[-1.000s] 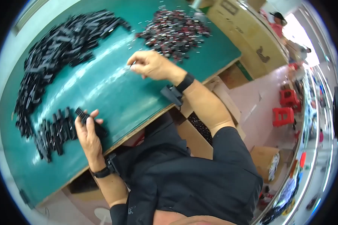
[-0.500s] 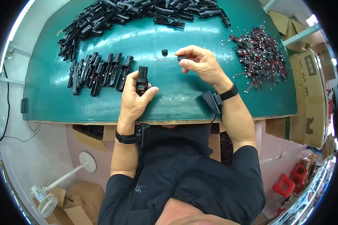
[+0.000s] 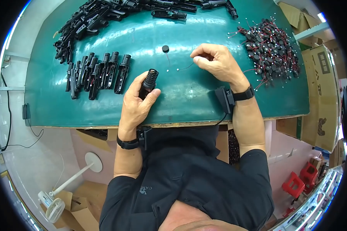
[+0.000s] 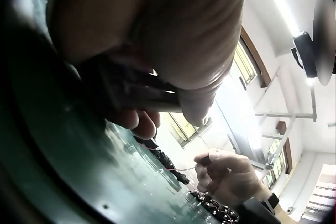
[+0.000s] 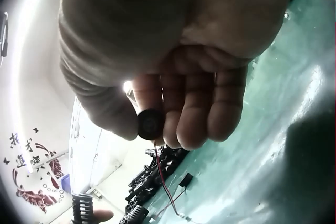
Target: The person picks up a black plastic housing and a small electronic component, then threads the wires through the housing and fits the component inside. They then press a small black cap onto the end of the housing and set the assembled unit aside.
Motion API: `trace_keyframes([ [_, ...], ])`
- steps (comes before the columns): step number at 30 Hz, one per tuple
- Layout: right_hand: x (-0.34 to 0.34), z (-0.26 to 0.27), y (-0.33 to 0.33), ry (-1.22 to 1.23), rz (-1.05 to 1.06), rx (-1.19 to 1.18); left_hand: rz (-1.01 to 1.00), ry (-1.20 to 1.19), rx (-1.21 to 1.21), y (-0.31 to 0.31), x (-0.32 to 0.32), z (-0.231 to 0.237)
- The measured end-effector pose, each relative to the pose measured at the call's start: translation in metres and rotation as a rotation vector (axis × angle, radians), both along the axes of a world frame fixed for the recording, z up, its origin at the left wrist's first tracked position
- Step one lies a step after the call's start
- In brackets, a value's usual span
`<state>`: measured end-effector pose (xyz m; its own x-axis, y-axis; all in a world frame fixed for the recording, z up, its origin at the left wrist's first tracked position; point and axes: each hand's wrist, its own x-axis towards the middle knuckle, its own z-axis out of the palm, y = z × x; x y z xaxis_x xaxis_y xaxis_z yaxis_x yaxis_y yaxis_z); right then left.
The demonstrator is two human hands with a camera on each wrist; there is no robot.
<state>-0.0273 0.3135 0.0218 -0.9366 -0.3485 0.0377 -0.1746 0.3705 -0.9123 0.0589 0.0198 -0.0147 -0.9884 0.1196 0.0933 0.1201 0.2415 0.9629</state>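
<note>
In the head view my left hand (image 3: 136, 101) grips a black ribbed housing (image 3: 151, 79), its ribbed end pointing up and away. My right hand (image 3: 219, 63) pinches a small round black disc (image 5: 150, 124), seen in the right wrist view between thumb and index finger; a thin red and black wire (image 5: 163, 182) hangs from it. Another black disc (image 3: 165, 49) with a wire lies on the green table between and beyond the hands. The left wrist view shows the housing only darkly, under the left hand's fingers.
A row of black housings (image 3: 92, 75) lies left of the left hand. More housings (image 3: 88, 19) are heaped along the far side. A pile of wired discs (image 3: 272, 50) lies at the right, beside a cardboard box (image 3: 318, 96). The table's wooden edge (image 3: 173, 125) runs before the body.
The head view has swung round and steadied. Beside the loose disc, my right hand has shifted slightly right with its disc since half a second ago. The held housing's ribbed end now leans right.
</note>
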Motion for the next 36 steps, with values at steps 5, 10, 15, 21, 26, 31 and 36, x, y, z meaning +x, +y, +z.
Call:
trace_keyframes([
  [5, 0.000, -0.006, -0.001, -0.017, 0.005, -0.126, -0.001, -0.048, 0.065, 0.002, 0.004, 0.001],
  [10, 0.003, 0.003, -0.003, -0.133, 0.083, -0.446, -0.016, -0.041, 0.106, 0.008, 0.009, 0.014],
  [15, 0.015, 0.008, -0.012, -0.113, 0.197, -0.518, -0.051, 0.002, 0.051, -0.001, 0.007, 0.000],
  [21, 0.016, 0.002, -0.008, 0.117, 0.251, -0.418, -0.046, 0.175, -0.154, -0.008, 0.003, 0.000],
  [26, 0.020, 0.003, -0.012, 0.175, 0.198, -0.504, -0.034, 0.245, -0.092, -0.009, 0.001, -0.006],
  [31, 0.025, 0.007, -0.016, 0.242, 0.278, -0.472, -0.048, 0.233, -0.033, -0.010, 0.003, -0.011],
  [36, 0.029, 0.011, -0.021, 0.283, 0.292, -0.422, -0.082, 0.252, -0.059, -0.010, 0.002, -0.011],
])
